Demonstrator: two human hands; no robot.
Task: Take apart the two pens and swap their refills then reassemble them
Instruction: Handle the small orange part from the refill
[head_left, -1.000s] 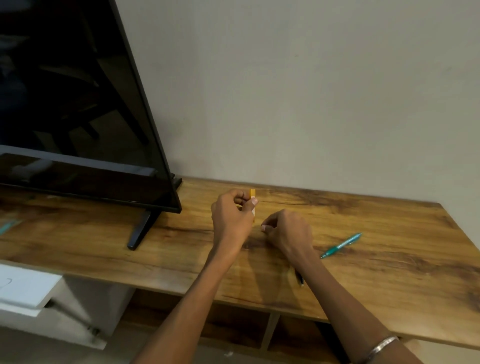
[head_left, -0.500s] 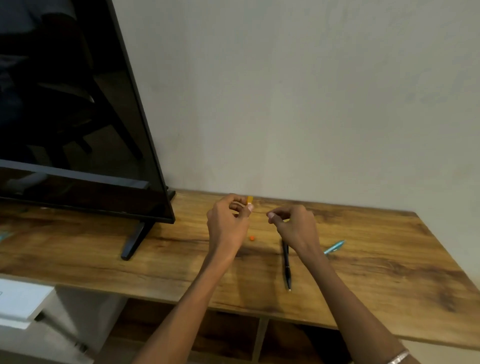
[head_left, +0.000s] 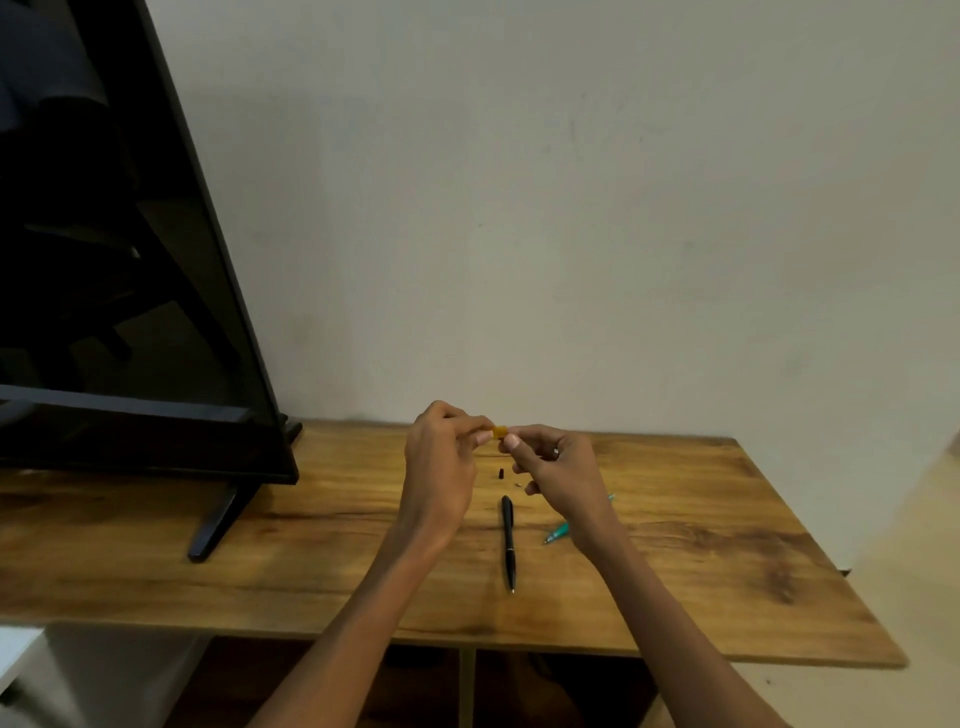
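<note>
Both hands are up over the back half of the wooden bench (head_left: 322, 561), close to the wall (head_left: 571, 208). The left hand (head_left: 441, 467) and the right hand (head_left: 558, 470) meet on a small orange pen piece (head_left: 500, 431), each pinching one end between thumb and fingertips, other fingers curled in. It's too small to tell which part of the pen it is. There's a ring (head_left: 556, 452) on one right finger.

Down on the bench, right under the hands, sits a tiny black bit (head_left: 502, 473) and just beside it an even smaller pale speck (head_left: 518, 484), can't make out what either one is. Nearer the front edge from those lies a black pen (head_left: 509, 543), whole as far as I can see, pointing its tip toward the camera. To its right there's a teal pen (head_left: 560, 531), angled, with the right wrist covering its middle, so only the two ends show.

Off to the left a big dark TV (head_left: 130, 260) stands on the bench on a black foot (head_left: 218, 519). Under the bench top are open shelf compartments (head_left: 545, 686).
</note>
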